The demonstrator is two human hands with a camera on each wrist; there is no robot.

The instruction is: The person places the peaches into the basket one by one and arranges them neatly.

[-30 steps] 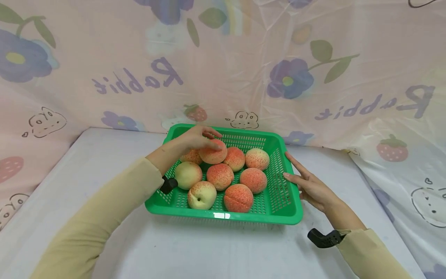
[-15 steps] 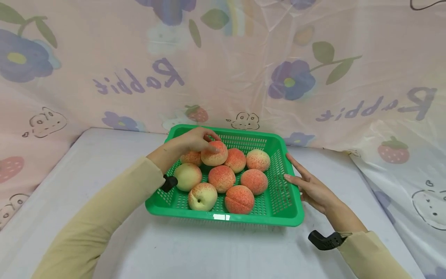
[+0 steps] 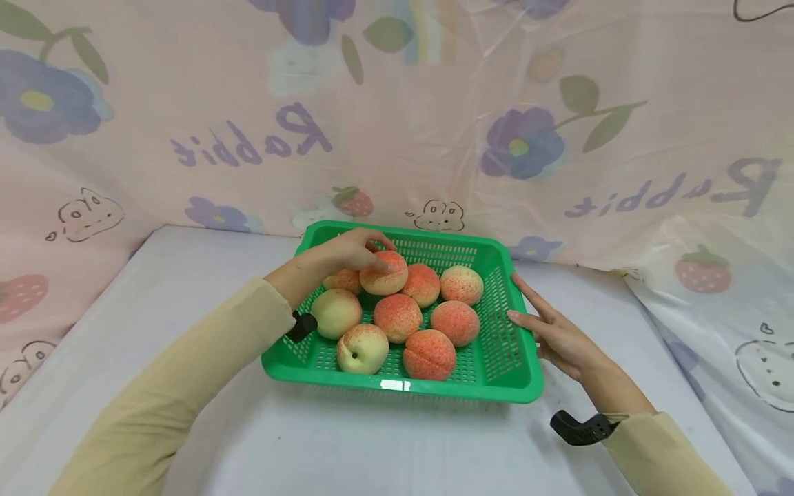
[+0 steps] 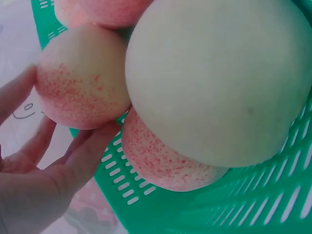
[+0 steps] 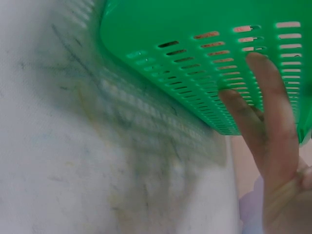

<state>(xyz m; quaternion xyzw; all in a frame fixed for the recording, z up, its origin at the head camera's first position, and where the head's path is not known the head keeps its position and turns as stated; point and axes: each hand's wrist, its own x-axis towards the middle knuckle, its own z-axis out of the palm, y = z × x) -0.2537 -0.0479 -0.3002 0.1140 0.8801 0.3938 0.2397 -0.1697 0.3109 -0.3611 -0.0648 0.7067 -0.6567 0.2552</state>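
Observation:
Peaches with red and pale yellow skins fill a green plastic basket (image 3: pixel 397 388). My left hand (image 3: pixel 355 249) holds one red-and-yellow peach (image 3: pixel 384 273) at the back left, thumb on its near side. In the left wrist view the fingers and thumb of the left hand (image 4: pixel 48 180) are spread round this peach (image 4: pixel 80 80). A large pale peach (image 4: pixel 219 83) fills the foreground there. My right hand (image 3: pixel 566 344) grips the basket's right side, thumb on the rim. In the right wrist view, fingers (image 5: pixel 275 97) of that hand press the slotted outer wall.
A white table (image 3: pixel 322 448) lies under the basket, whose near rim stands above it with a shadow below. Behind hangs a pink curtain (image 3: pixel 397 138) with flowers and rabbits, close to the basket's back. A black wrist device (image 3: pixel 579 428) sits at the right sleeve.
The peach in my left hand has turned slightly, showing more of its paler side below. The right hand stays on the basket, and the whole view has shifted a little.

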